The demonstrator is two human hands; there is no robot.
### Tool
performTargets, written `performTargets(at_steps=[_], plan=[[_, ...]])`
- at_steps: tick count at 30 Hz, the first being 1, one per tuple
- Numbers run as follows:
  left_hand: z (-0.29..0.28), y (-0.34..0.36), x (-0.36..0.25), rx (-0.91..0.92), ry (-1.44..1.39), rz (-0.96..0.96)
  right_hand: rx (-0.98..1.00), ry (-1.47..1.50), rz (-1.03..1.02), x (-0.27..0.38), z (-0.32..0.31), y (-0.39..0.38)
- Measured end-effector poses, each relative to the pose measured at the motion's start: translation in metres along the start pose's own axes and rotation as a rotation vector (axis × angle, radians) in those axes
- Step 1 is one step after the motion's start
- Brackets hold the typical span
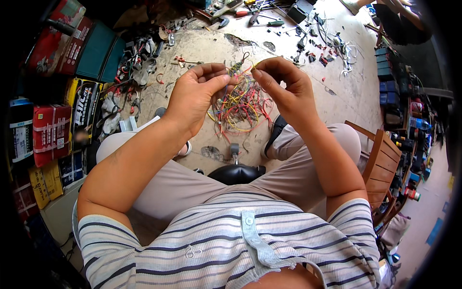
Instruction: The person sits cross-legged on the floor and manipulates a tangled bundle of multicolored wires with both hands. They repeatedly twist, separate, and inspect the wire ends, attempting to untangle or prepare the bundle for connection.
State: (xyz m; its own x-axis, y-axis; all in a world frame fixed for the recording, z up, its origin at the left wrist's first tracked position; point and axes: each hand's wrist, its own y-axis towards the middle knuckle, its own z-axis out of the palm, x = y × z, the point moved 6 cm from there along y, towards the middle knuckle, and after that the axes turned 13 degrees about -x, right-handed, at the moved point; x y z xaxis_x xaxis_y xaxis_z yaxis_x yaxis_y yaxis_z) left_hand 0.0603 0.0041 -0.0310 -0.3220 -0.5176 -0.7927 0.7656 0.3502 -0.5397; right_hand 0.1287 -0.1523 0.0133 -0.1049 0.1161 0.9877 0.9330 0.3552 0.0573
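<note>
Both my hands are raised between my knees, above a tangled heap of thin wires [240, 111] in red, yellow and other colours on the floor. My left hand [201, 90] is closed, thumb against fingers, beside some thin wires at its fingertips; what exactly it grips is hard to make out. Facing it, my right hand [288, 85] pinches a thin yellowish wire [252, 65] between thumb and forefinger. A dark looped wire [245, 56] shows just beyond and between the two hands.
Boxes [52, 127] are stacked at the left. Scrap parts [139, 65] lie beside them. Farther off are screwdrivers [269, 23], other tools and black and red bits [325, 59]. A wooden chair [382, 161] stands at the right, near loaded shelves. Another person [402, 21] is at the far right.
</note>
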Motion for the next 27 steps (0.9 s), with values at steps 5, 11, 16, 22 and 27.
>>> performTargets(at_steps=[5, 11, 16, 22, 27], plan=[[-0.001, 0.002, 0.001, 0.003, 0.021, 0.023, 0.010, -0.225, -0.269, 0.015, 0.004, 0.000], [0.002, 0.003, 0.001, 0.002, 0.018, 0.017, 0.096, -0.159, -0.119, 0.003, 0.009, -0.006], [0.001, 0.002, 0.003, -0.014, 0.017, 0.024, 0.081, -0.140, -0.033, 0.002, 0.011, -0.008], [0.001, 0.003, 0.004, -0.010, 0.019, 0.007, 0.030, -0.286, -0.255, 0.008, 0.008, -0.004], [0.004, 0.002, 0.004, 0.003, 0.023, -0.001, 0.013, -0.480, -0.309, 0.000, 0.005, -0.002]])
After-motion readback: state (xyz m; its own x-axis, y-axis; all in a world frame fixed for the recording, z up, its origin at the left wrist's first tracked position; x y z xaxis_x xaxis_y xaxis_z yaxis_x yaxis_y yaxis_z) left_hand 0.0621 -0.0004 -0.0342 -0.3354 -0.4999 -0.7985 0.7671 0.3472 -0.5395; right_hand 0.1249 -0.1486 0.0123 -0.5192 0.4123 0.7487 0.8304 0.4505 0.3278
